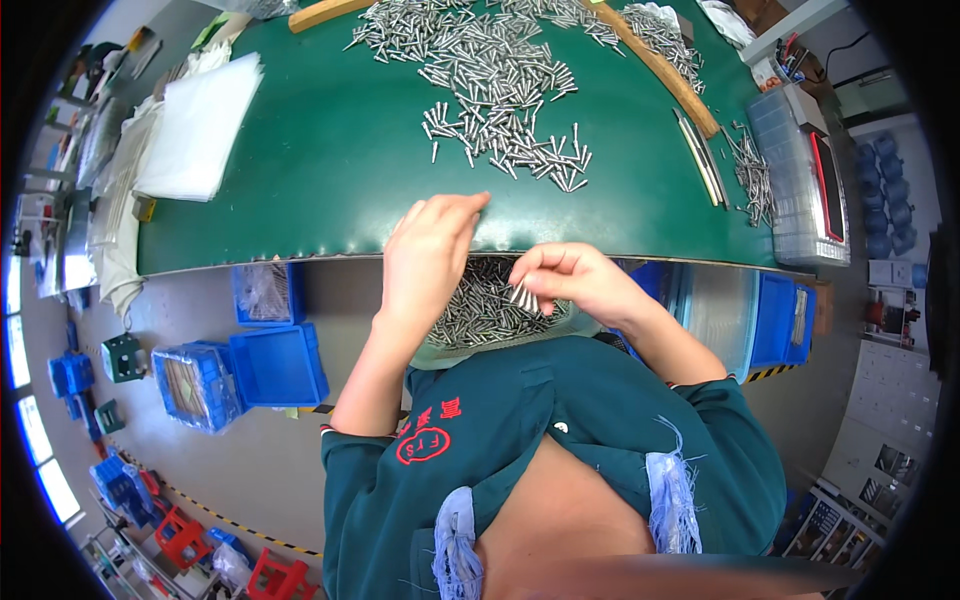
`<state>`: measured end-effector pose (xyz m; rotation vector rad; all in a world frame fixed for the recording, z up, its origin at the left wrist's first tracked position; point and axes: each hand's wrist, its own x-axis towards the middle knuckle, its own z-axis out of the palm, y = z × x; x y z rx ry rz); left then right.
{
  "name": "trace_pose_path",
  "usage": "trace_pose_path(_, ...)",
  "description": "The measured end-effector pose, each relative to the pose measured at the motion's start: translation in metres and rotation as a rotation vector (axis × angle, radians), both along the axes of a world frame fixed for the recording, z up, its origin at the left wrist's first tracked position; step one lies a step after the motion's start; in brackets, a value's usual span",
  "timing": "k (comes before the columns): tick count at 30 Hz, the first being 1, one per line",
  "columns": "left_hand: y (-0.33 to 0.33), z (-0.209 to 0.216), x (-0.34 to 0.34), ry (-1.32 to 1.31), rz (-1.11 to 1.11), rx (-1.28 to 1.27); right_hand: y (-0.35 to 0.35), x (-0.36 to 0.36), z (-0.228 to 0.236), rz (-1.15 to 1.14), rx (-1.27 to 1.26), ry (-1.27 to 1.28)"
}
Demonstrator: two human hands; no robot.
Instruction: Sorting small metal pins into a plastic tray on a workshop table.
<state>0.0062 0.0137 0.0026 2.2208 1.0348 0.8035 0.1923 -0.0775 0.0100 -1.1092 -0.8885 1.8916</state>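
By one green table (320, 180), one right hand (592, 283) pinches several pins (525, 297).

Several slim silver pins (525, 298) fan from your right hand (575, 280); more heap toward the counter's (330, 165) far edge and below its near one.

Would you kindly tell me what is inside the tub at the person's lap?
The tub holds many small metal parts; they cover its bottom, and the right hand hides some.
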Motion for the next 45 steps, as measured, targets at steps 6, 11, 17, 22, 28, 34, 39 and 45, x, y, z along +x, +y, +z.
trace_pose_path(6, 0.004, -0.005, 0.017, 0.312, -0.092, 0.322, -0.002, -0.007, -0.004, 0.055, 0.329, -0.197)
trace_pose_path(11, 0.011, -0.005, 0.013, 0.305, -0.109, 0.326, 0.004, 0.002, 0.004, 0.054, 0.215, -0.19)
trace_pose_path(17, 0.057, 0.008, -0.033, 0.288, 0.253, 0.457, 0.006, 0.012, 0.009, -0.059, 0.254, -0.227)
trace_pose_path(22, 0.097, 0.008, -0.096, 0.419, 0.674, 0.459, 0.012, 0.024, 0.005, -0.189, 0.357, -0.361)
trace_pose_path(28, 0.08, 0.007, -0.047, 0.268, 0.314, 0.393, 0.02, 0.021, -0.005, -0.261, 0.394, -0.496)
trace_pose_path(34, 0.075, -0.001, 0.023, 0.22, 0.078, 0.448, 0.026, 0.013, -0.009, -0.275, 0.584, -0.725)
trace_pose_path(39, 0.09, -0.006, 0.035, 0.332, 0.035, 0.437, 0.025, 0.013, -0.01, -0.287, 0.573, -0.714)
trace_pose_path(45, 0.102, 0.005, 0.016, 0.211, 0.088, 0.391, 0.025, 0.013, -0.012, -0.274, 0.572, -0.734)
